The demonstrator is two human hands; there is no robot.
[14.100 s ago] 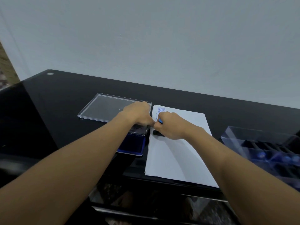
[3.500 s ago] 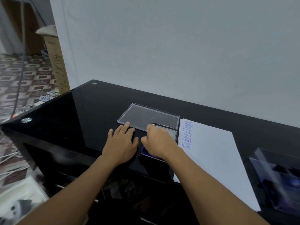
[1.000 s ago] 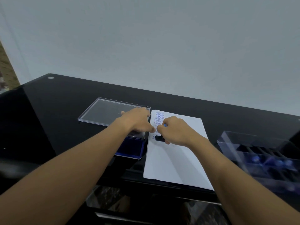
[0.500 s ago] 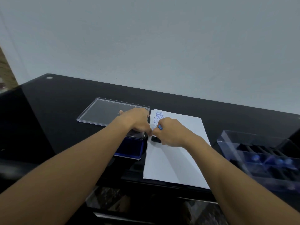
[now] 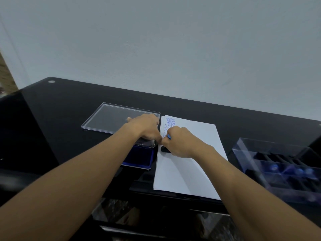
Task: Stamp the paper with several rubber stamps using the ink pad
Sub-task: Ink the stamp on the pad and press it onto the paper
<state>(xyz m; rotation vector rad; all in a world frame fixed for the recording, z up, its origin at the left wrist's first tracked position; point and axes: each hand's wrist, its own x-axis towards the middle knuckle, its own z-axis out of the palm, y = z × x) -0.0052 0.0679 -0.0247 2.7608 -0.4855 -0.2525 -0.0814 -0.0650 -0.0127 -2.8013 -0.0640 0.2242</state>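
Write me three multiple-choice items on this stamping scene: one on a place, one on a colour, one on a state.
1. Where does the ink pad lie relative to the paper?
A) to its left
B) to its right
C) on top of it

2. What colour are the printed words on the paper?
A) red
B) blue
C) green

3. What is the right hand doing?
A) lying flat and open
B) gripping a stamp set on the paper
C) raised in the air, empty

Key:
1 A: the pad sits beside the sheet's left edge.
2 B: "AMENDED" reads in blue.
3 B: the fingers curl round the stamp, and its black base is on the sheet.
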